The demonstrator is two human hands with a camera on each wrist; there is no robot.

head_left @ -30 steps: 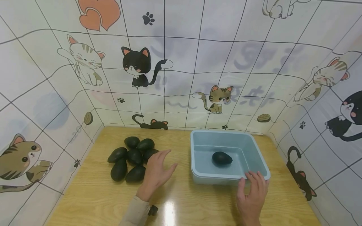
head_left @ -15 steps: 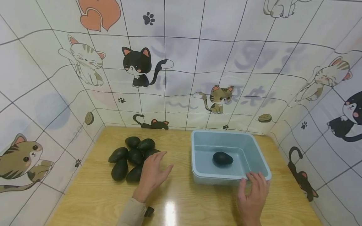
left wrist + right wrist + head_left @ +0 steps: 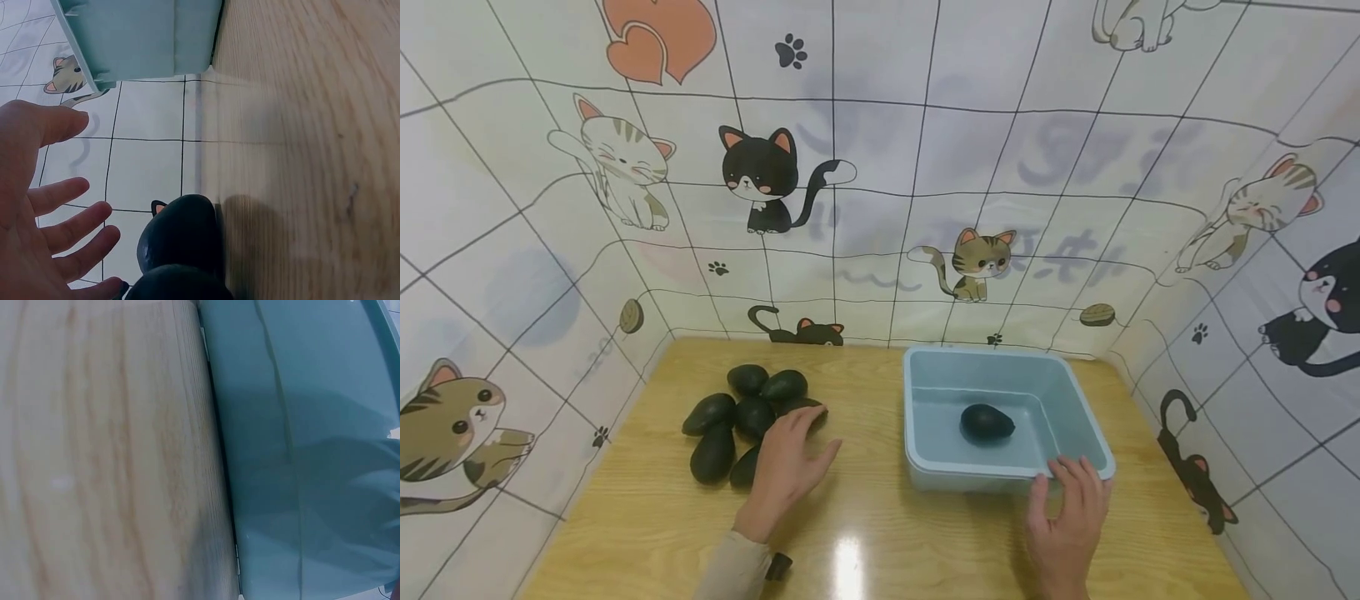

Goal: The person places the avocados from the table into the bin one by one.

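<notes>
Several dark green avocados (image 3: 712, 454) lie grouped on the left of the wooden table. My left hand (image 3: 786, 467) is over the right side of this group, fingers extended and thumb spread away, partly covering the near avocados. In the left wrist view, its fingers (image 3: 81, 222) are apart from one another, beside an avocado (image 3: 181, 231), with nothing between them and the thumb. A light blue plastic bin (image 3: 977, 479) stands on the right with a single avocado (image 3: 987, 422) lying inside. My right hand (image 3: 1067, 525) rests its fingertips on the bin's front rim near the right corner.
The wooden table (image 3: 865, 533) meets a wall covering (image 3: 880, 208) printed with cartoon cats at the back and both sides. In the right wrist view, the bin's outer wall (image 3: 262, 487) rises close beside the tabletop (image 3: 94, 456).
My left hand has shifted left and slightly toward me, farther over the near avocados. My right hand stays at the bin's rim, and the avocado in the bin has not moved.
</notes>
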